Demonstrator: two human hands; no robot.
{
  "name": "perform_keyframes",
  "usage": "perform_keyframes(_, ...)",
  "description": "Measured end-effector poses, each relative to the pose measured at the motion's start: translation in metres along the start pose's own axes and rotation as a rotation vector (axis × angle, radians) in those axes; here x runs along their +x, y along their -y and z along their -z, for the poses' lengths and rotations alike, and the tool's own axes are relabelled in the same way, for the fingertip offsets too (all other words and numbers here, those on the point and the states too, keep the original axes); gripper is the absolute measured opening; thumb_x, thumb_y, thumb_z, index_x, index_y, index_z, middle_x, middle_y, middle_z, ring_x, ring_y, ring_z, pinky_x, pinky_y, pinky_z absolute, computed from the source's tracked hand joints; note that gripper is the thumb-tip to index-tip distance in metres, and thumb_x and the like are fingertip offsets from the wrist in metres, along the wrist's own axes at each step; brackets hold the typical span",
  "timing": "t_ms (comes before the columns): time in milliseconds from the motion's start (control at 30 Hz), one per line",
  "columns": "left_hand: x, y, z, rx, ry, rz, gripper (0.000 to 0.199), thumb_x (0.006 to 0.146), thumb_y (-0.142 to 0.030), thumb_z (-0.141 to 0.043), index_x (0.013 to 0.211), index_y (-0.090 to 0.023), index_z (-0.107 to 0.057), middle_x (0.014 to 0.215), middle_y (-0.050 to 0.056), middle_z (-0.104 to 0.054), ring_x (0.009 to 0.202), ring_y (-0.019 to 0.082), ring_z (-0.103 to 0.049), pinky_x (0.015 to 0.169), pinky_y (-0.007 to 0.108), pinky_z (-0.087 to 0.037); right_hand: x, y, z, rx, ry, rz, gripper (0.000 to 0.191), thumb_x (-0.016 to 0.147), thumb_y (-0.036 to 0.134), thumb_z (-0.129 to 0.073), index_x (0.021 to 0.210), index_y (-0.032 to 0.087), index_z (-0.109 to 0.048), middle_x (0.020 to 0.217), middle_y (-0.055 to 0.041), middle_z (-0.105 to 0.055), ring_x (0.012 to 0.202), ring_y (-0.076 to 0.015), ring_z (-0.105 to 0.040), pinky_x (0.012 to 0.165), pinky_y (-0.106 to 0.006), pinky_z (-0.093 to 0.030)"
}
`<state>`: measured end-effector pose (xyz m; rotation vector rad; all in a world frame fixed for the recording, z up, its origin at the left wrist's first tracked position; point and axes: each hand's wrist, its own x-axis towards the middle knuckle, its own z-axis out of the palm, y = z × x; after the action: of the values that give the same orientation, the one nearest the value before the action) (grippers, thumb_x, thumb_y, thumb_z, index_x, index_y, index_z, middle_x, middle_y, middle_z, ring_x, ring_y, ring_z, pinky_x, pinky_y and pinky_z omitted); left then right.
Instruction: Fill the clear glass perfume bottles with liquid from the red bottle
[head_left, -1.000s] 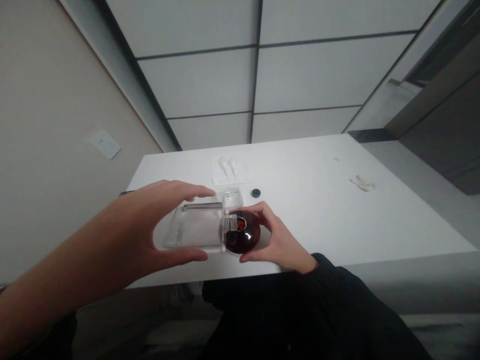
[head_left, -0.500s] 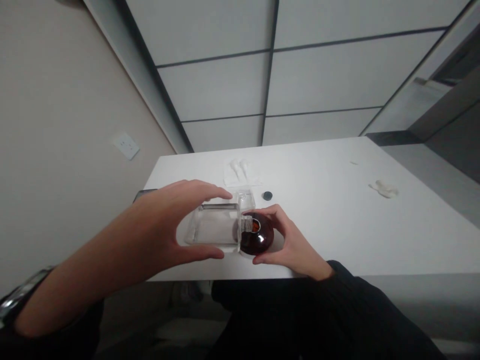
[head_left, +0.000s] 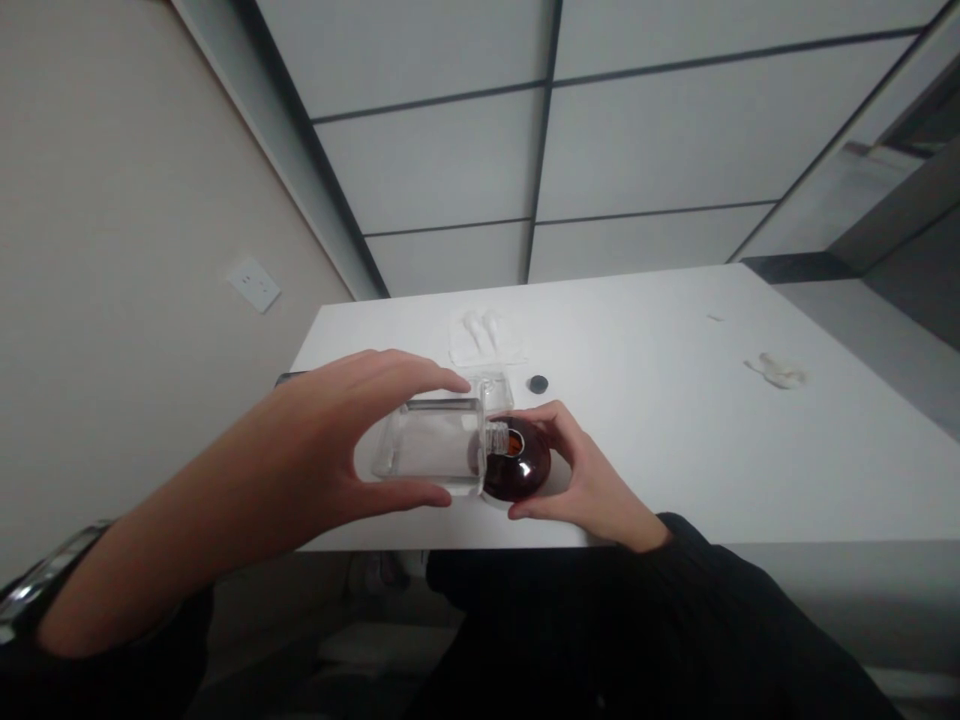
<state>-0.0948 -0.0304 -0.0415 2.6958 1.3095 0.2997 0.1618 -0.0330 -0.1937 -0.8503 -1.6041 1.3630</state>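
A clear square glass bottle (head_left: 435, 445) lies tilted on its side in my left hand (head_left: 337, 430), between the thumb and fingers. Its threaded neck points right, over the round opening of a dark red-brown rounded bottle (head_left: 523, 470). My right hand (head_left: 574, 465) holds that dark bottle from its right side, above the white table. Inside the dark bottle's opening something orange-red shows. Whether liquid is passing between the two is too small to tell.
Behind the bottles are a clear container (head_left: 495, 391), a small dark cap (head_left: 538, 384) and two white objects on a thin sheet (head_left: 481, 332). Crumpled pale material (head_left: 780, 371) lies right on the white table (head_left: 645, 350). A dark object edge shows beside my left hand.
Both hands keep their hold on the bottles, with hardly any movement. The whole view has shifted slightly, so the table and hands appear a little higher.
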Motion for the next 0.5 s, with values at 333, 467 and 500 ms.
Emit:
perform_keyframes(333, 0.0012, -0.0002, 0.0012, -0.016, -0.009, -0.063, 0.050, 0.092, -0.067, -0.066, 0.133, -0.039, -0.063, 0.131, -0.004, -0.073, 0.117, 0.025, -0.071, 0.104, 0.034, -0.055, 0.0005, -0.0029, -0.0003, -0.011, -0.010, 0.039, 0.078, 0.064, 0.044, -0.100, 0.127, 0.028, -0.059, 0.133, -0.0097, -0.069, 0.121, -0.0300, -0.068, 0.109, -0.051, -0.052)
perform_keyframes(467, 0.0023, 0.0001, 0.0017, -0.020, -0.012, -0.080, 0.049, 0.092, -0.064, -0.068, 0.132, -0.037, -0.064, 0.130, -0.003, -0.074, 0.116, 0.026, -0.071, 0.102, 0.035, -0.055, 0.0006, -0.0040, -0.0004, 0.006, -0.010, 0.056, 0.077, 0.064, 0.042, -0.101, 0.127, 0.028, -0.058, 0.133, -0.0095, -0.069, 0.122, -0.0298, -0.069, 0.109, -0.050, -0.052)
perform_keyframes(500, 0.0026, 0.0003, 0.0017, -0.023, -0.016, -0.087, 0.048, 0.092, -0.064, -0.068, 0.132, -0.037, -0.064, 0.130, -0.002, -0.074, 0.116, 0.026, -0.071, 0.101, 0.034, -0.055, 0.0006, -0.0040, -0.0004, 0.004, -0.010, 0.052, 0.077, 0.064, 0.042, -0.101, 0.126, 0.028, -0.058, 0.133, -0.0097, -0.069, 0.122, -0.0300, -0.069, 0.109, -0.050, -0.052)
